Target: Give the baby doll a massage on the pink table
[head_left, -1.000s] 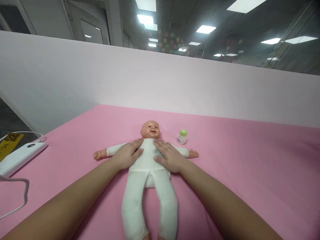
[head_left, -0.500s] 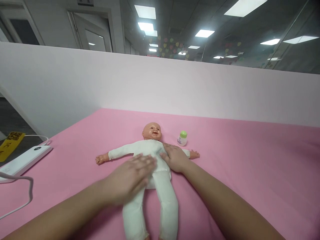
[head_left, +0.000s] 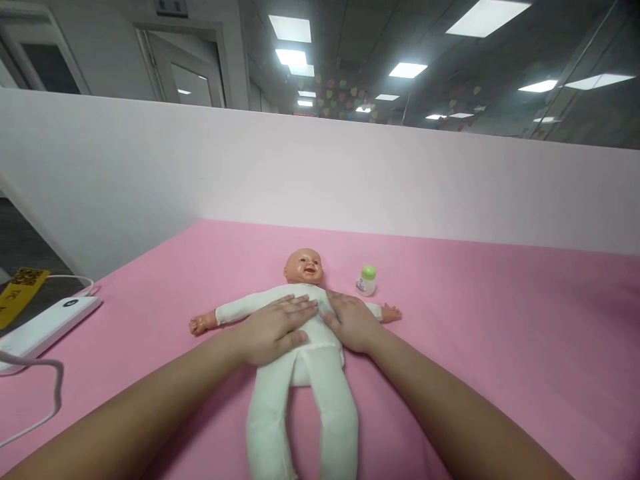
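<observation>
A baby doll (head_left: 327, 387) with a white cloth body lies on its back on a pink sheet (head_left: 500, 333), head away from me and arms spread wide. My left hand (head_left: 280, 328) rests flat on the left of its torso, fingers stretched toward the chest. On the right side of the chest lies my right hand (head_left: 353, 321), palm down with its fingers extended. The two hands are a little apart, and both cover parts of the torso. Just beyond the doll's right-side arm stands a small clear jar (head_left: 366, 283) with a green lid.
At the left edge lies a white power bank (head_left: 50, 327) with a cable (head_left: 59, 387) and a yellow tag (head_left: 21, 293). A low white wall (head_left: 350, 177) runs along the back and left of the pink surface.
My left hand has moved up from the lower belly to the doll's chest and has settled flat there. The right hand stays nearly in place.
</observation>
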A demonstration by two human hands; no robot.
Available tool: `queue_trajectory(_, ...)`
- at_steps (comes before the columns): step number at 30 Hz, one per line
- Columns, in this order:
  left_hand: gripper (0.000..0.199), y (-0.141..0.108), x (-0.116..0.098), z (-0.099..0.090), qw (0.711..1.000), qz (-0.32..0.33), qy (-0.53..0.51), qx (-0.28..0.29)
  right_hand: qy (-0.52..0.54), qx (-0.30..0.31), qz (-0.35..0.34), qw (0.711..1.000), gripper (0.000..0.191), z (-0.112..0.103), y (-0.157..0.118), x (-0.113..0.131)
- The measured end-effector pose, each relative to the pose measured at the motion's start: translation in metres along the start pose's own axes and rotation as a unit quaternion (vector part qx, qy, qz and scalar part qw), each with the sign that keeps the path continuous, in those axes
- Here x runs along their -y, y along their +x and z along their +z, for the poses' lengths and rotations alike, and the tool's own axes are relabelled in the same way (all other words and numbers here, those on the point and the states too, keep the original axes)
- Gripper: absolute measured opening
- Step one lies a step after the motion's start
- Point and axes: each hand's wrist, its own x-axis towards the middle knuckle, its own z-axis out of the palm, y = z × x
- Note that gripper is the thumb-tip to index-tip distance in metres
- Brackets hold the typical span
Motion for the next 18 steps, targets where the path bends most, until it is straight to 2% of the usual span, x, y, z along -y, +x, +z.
queue_trajectory(5, 0.071, -0.003, 0.033, 0.004, 0.996, -0.068, 0.036, -0.052, 0.004, -0.004, -0.002, 1.0, 0.064, -0.004, -0.002, 0.003)
queue_trajectory(9, 0.071, -0.01, 0.054, 0.01, 0.986, -0.133, 0.059, -0.084, 0.054, -0.016, -0.006, 0.998, 0.06, -0.008, -0.002, 0.003)
queue_trajectory(13, 0.07, -0.012, 0.061, 0.013, 0.98, -0.158, 0.064, -0.102, 0.123, -0.082, -0.029, 0.989, 0.054, -0.013, -0.009, 0.004)
queue_trajectory(15, 0.069, -0.012, 0.06, 0.013, 0.98, -0.159, 0.066, -0.098, 0.151, -0.107, -0.091, 0.979, 0.05, -0.016, -0.019, 0.014)
queue_trajectory(18, 0.07, -0.011, 0.058, 0.012, 0.98, -0.164, 0.077, -0.087, 0.211, -0.053, -0.248, 0.944, 0.043, -0.019, -0.039, 0.042)
